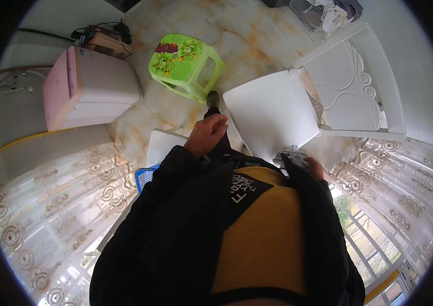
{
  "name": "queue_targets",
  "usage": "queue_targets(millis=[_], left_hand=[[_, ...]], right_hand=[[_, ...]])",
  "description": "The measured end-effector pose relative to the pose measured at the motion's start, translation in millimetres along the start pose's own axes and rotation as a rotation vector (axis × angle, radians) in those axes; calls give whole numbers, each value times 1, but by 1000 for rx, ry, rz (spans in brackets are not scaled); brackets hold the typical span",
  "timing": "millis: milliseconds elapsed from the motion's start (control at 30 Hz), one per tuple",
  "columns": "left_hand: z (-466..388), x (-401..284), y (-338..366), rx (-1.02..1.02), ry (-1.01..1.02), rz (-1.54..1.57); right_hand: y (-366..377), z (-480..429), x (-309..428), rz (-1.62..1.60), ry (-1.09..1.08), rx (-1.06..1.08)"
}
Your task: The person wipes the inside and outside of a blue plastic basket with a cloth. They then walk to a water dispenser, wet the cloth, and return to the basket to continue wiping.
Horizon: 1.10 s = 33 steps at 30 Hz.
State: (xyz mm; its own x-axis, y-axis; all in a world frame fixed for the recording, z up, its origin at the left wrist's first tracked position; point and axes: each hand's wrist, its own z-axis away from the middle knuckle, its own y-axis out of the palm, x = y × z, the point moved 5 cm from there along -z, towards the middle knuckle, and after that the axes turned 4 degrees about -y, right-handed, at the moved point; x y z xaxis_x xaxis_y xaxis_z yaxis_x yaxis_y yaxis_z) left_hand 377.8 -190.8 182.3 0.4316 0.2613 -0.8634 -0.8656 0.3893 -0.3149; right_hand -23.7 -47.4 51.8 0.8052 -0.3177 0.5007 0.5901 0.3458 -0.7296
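Observation:
My left hand (207, 133) hangs in front of my body, fingers curled in, with nothing visible in it. Low at my right side, my right hand (315, 169) grips a crumpled grey-and-white cloth (292, 153); my jacket hides part of both. The cloth is by the near corner of a smooth white top (271, 111), and I cannot tell whether they touch. Ahead of my left hand stands a green plastic stool (178, 57) with a printed seat. One shoe (213, 99) shows beside the stool's leg.
A pink-and-white appliance (101, 90) stands at left, with a brown box and cables (109, 40) behind it. At right is a carved white panel (348, 84). A blue basket (145, 178) and white furniture edge (163, 147) are near my left arm. Lace curtains (67, 202) hang behind.

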Motion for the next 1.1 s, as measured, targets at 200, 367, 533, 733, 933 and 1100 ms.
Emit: queue_targets(millis=[200,367,533,733,933,1100], left_hand=[[-53,20,-46,-29,33,51],[-89,46,-114,-12,-26,-38],[-99,76,-212,-256,-87,117],[-99,98,-269,-447,-216,163],[-120,85,-286,-416,-267,207],[-150,55,-308,-533,-292,124]], right_hand=[[22,-40,23,-37,81,-6],[42,-94,57,-20,111,146],[46,-184,117,298,9,402],[18,-283,220,311,-154,303],[21,-339,253,224,-205,398],[19,-413,241,275,-274,446]])
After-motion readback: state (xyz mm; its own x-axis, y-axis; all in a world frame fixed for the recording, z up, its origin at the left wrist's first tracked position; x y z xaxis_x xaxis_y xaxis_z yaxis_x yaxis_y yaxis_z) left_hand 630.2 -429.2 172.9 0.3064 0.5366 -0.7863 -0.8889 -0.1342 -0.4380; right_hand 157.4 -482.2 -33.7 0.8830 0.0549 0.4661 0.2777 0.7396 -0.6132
